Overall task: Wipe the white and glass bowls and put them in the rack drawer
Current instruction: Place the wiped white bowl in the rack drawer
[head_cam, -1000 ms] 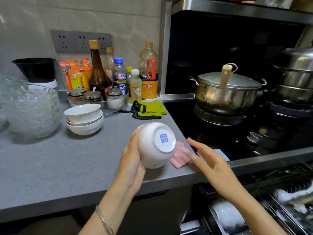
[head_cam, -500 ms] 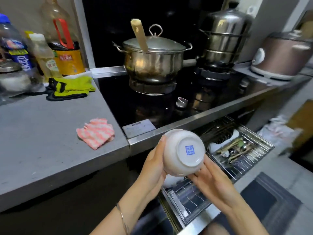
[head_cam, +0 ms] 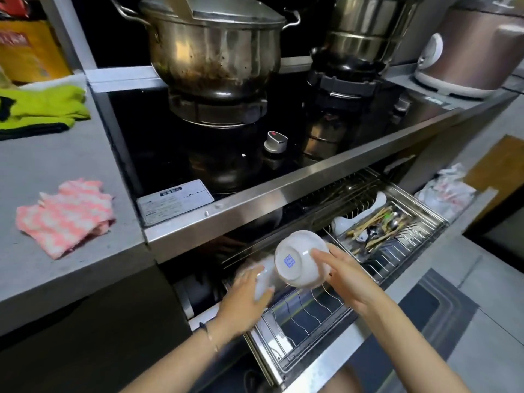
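Head view: right hand (head_cam: pixel 350 279) grips a white bowl (head_cam: pixel 300 260), blue-stamped base up, tilted over the open drawer (head_cam: pixel 320 364). Left hand (head_cam: pixel 243 299), blurred, rests on a second bowl (head_cam: pixel 268 275) left of it; grip unclear. Bare wire slots (head_cam: pixel 300 321) lie beneath; cutlery (head_cam: pixel 377 228) beyond.

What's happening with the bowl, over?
Right hand holds white bowl, base up, over rack drawer. Left hand on racked bowl, blurred. Slots below free.
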### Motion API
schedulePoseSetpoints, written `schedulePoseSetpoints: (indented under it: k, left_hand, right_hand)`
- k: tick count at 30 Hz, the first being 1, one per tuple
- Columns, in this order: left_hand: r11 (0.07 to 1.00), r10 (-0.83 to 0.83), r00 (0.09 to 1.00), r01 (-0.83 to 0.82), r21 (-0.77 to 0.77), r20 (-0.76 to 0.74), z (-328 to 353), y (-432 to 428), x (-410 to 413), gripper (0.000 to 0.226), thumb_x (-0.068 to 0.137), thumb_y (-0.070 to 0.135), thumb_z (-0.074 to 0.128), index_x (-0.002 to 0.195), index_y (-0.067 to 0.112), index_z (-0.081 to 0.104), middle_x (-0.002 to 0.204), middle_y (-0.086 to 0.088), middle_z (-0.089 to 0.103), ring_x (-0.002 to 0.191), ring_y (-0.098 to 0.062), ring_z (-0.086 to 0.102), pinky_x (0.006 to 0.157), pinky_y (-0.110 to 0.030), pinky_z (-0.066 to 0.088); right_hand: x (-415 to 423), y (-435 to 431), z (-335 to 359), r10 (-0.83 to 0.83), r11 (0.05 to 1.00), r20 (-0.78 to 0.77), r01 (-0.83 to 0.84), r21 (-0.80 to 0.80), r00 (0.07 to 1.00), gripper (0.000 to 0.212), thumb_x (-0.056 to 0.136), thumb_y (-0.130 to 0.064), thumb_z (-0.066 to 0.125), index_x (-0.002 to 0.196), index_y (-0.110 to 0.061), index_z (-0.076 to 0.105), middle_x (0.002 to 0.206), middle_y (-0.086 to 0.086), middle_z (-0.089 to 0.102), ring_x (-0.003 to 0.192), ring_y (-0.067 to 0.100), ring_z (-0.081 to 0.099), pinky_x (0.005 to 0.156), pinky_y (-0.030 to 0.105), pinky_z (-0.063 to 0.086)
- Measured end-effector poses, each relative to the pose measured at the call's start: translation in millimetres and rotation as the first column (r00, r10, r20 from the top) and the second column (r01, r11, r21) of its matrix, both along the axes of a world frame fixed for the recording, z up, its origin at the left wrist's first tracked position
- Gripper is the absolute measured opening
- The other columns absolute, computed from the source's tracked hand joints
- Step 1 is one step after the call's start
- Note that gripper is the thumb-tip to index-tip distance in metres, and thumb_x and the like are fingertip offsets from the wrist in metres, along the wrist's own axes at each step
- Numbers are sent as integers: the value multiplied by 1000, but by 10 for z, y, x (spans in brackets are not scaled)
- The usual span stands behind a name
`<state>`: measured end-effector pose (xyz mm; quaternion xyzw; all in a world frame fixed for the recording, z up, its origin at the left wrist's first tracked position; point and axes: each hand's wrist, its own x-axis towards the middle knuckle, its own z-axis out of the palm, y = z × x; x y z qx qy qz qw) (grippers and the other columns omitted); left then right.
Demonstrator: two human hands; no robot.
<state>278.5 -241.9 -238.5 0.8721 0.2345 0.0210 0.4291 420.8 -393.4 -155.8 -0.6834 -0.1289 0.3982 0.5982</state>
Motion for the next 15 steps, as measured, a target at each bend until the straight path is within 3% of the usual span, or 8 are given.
schedulePoseSetpoints:
  k: [2,5,7,9,10,13,15]
  left_hand:
    - [960,-56,995,75,271,-79,-191,-19,65,67,96,50,43,151,19,20,157,3,19,145,-17,16,117,-27,10]
    - [861,-44,992,97,499,-117,-331,-52,196,83,87,68,24,151,16,23,157,-1,20,145,-23,21,115,-38,6]
    - [849,-87,983,160,504,-164,-404,-63,323,92,80,74,11,152,17,17,160,-3,14,146,-24,14,118,-42,8]
    - [839,-96,981,171,516,-169,-432,-47,451,93,84,76,3,149,15,28,156,-5,28,141,-24,28,113,-46,30]
    - [835,-92,979,175,521,-181,-407,-42,502,99,80,79,-2,149,15,28,156,-5,28,141,-25,30,112,-47,31]
    - [862,-107,938,252,439,-329,-538,18,574,112,60,82,-8,153,20,-3,162,3,-3,148,-19,5,116,-43,7]
    - [862,-84,939,237,448,-334,-608,40,577,107,65,78,1,153,17,3,161,1,5,147,-19,10,114,-46,13]
  right_hand:
    - [156,140,-103,-1,996,63,7,-94,998,22,91,-26,61,112,-22,64,113,5,69,105,22,62,89,35,46]
    - [350,356,-291,-54,979,132,78,-186,990,16,94,-27,56,106,-19,64,110,5,67,103,23,60,72,28,46]
    - [476,460,-385,-136,964,163,168,-204,977,17,96,-27,53,105,-17,63,107,6,64,97,20,58,62,26,42]
    - [594,541,-443,-212,950,159,242,-197,964,14,97,-24,51,101,-17,62,98,4,60,83,14,53,57,25,39]
    - [638,575,-467,-231,945,148,258,-203,962,14,97,-24,51,100,-17,62,95,3,59,78,11,51,56,25,38]
    - [743,666,-598,-237,936,112,257,-239,965,18,98,-29,50,103,-15,61,98,6,58,81,15,51,56,24,36]
    - [767,713,-659,-209,938,93,227,-264,973,22,98,-30,50,108,-13,60,102,9,57,83,18,51,56,25,36]
